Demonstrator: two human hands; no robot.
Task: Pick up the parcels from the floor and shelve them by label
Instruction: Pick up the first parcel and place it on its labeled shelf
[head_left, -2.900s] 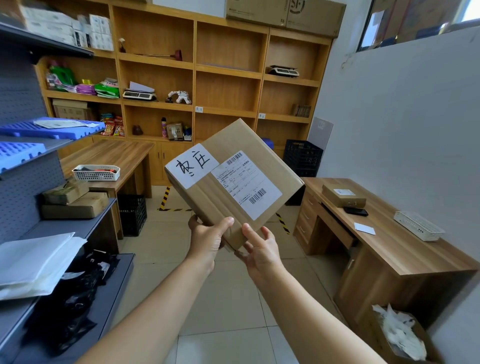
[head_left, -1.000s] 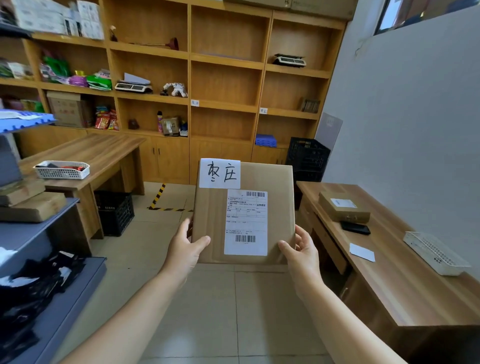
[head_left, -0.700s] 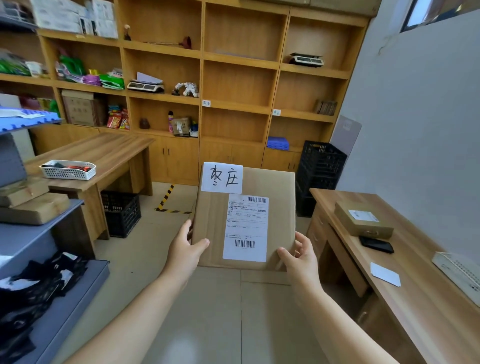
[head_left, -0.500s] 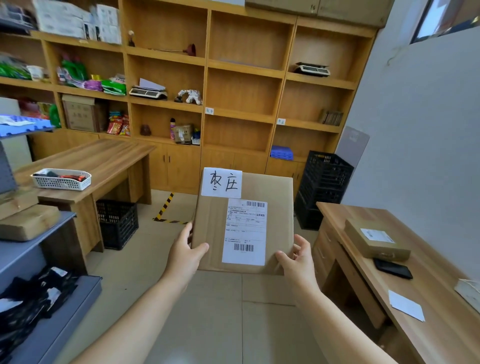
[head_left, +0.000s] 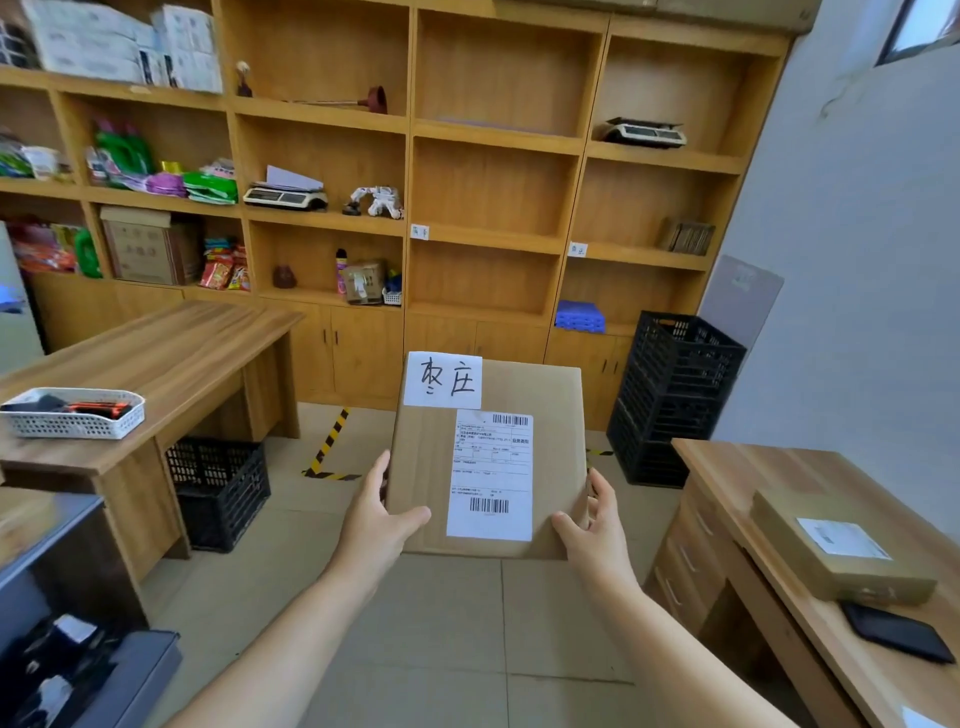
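I hold a flat brown cardboard parcel (head_left: 556, 467) upright in front of me, its face towards the camera. It carries a white handwritten label at its top left and a printed shipping label with barcodes in the middle. My left hand (head_left: 376, 525) grips its lower left edge, my right hand (head_left: 595, 532) its lower right edge. Straight ahead stands the wooden shelf unit (head_left: 410, 130), with small white tags (head_left: 419, 231) on the shelf edges of its middle and right columns. Another parcel (head_left: 836, 553) lies on the desk at the right.
A wooden desk (head_left: 171, 358) with a white basket (head_left: 72, 415) stands at the left, a black crate (head_left: 221, 488) under it. Stacked black crates (head_left: 670, 400) stand at the right by the wall. A second desk (head_left: 769, 499) with a phone (head_left: 898, 634) is at my right. Tiled floor lies ahead.
The parcel went from tilted to upright between both hands. The view has shifted forward and left, bringing the shelf unit closer. My grip is unchanged over the last second.
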